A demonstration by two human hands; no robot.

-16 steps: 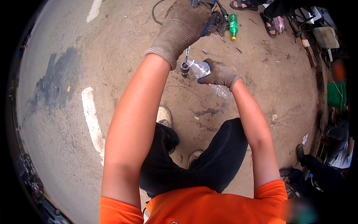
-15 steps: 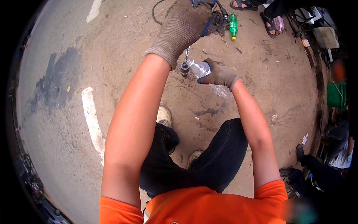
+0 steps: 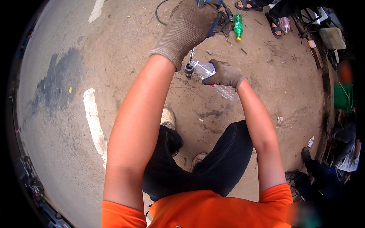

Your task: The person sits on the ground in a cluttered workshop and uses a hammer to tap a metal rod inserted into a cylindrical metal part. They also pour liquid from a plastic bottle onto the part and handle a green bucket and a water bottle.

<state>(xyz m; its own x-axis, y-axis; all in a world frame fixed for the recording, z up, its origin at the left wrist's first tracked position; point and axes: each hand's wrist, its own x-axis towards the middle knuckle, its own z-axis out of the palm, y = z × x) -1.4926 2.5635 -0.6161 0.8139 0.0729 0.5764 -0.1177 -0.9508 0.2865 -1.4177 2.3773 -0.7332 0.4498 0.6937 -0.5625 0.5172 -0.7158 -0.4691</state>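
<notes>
My left hand (image 3: 188, 28), in a brown knit glove, is raised and closed around a tool with a blue body. A thin metal shaft with a dark round socket (image 3: 188, 68) hangs from it. My right hand (image 3: 223, 75), also gloved, grips a clear plastic bottle (image 3: 213, 79) tilted with its mouth right beside the socket end. Most of the tool's body is hidden behind the left glove.
A green plastic bottle (image 3: 238, 26) lies on the dirt ground beyond my hands, near a dark cable (image 3: 161, 13). Another person's sandalled feet (image 3: 247, 5) stand at the top. Boxes and a green crate (image 3: 343, 98) line the right side. A white paint line (image 3: 95, 125) marks the pavement to the left.
</notes>
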